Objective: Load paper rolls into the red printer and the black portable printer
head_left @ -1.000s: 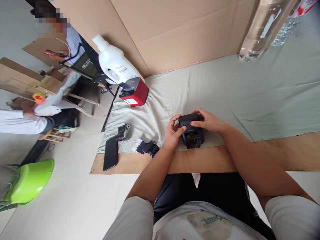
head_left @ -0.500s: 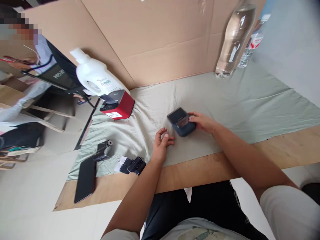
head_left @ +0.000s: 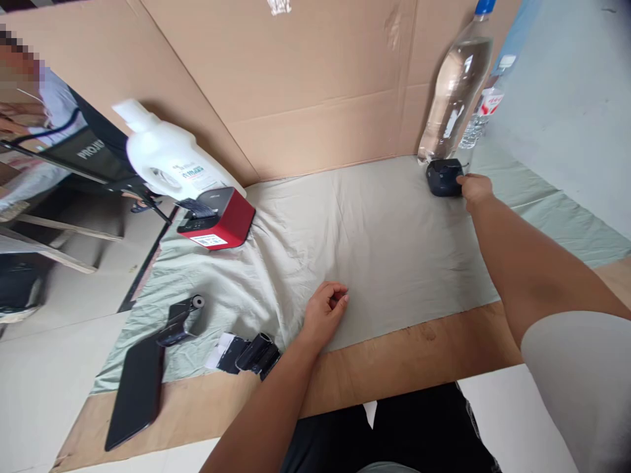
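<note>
Near the middle of the table [head_left: 384,338], my left hand [head_left: 326,312] rests on the cloth [head_left: 374,223], fingers loosely curled, a gap showing before the thumb and nothing in it that I can see. Well to the right, the black box [head_left: 444,177] is just in front of the large bottle [head_left: 458,85], its right side pinched in my right hand [head_left: 476,189]; I cannot tell whether box and bottle touch. To do this well, I should grip low and firmly, keep the box level, and mind my knuckles and forearm so that nothing tips.

Counting from the left, I have one phone [head_left: 135,391], one white jug [head_left: 172,154], one black roll [head_left: 190,322], one red box [head_left: 221,223], a cluster of scraps [head_left: 249,355] overlapping too much to number, one black box, and two bottles, counting the small bottle [head_left: 480,115].
</note>
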The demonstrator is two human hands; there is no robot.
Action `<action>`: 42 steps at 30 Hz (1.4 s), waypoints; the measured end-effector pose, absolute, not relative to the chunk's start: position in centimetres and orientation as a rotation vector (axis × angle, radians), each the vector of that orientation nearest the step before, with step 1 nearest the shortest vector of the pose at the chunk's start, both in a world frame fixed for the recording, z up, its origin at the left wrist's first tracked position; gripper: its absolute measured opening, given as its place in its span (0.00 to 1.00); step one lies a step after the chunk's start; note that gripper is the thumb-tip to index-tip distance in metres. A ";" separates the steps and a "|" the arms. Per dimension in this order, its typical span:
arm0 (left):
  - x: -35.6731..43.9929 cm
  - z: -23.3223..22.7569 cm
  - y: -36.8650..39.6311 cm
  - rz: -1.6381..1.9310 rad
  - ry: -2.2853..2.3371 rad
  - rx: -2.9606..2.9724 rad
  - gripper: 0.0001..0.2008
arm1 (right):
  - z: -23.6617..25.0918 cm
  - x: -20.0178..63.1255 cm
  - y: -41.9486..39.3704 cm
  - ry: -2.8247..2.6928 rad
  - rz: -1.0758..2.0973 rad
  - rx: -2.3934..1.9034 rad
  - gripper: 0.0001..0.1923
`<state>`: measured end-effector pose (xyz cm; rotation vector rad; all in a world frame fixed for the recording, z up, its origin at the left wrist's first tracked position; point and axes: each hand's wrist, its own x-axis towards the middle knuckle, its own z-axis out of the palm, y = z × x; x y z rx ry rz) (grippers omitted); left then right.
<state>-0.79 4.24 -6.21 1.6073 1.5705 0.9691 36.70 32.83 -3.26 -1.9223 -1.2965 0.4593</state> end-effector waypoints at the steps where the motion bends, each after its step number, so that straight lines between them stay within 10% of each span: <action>1: -0.8 -6.1 4.3 0.937 1.564 1.642 0.07 | -3.2 36.2 32.3 -1.269 0.413 -1.979 0.15; 11: 1.2 -3.2 -0.3 0.295 1.063 2.213 0.14 | -8.0 24.5 15.9 -2.437 0.232 -1.576 0.32; 15: -5.6 -0.8 3.4 0.545 1.317 1.998 0.08 | -8.8 24.1 12.6 -2.520 0.158 -1.465 0.34; 20: -17.7 2.7 13.9 1.042 2.704 1.327 0.42 | -8.8 24.1 12.6 -2.462 0.144 -1.477 0.34; 25: -23.2 2.3 19.0 0.844 2.795 0.805 0.64 | -8.8 24.1 12.6 -2.436 0.150 -1.473 0.33; 34: -19.9 1.9 17.6 1.127 2.836 0.976 0.53 | -7.6 24.0 11.8 -2.529 0.243 -1.279 0.31; 42: -9.6 2.5 10.0 1.545 2.168 1.502 0.47 | -4.6 20.6 11.2 -2.275 0.934 -0.944 0.26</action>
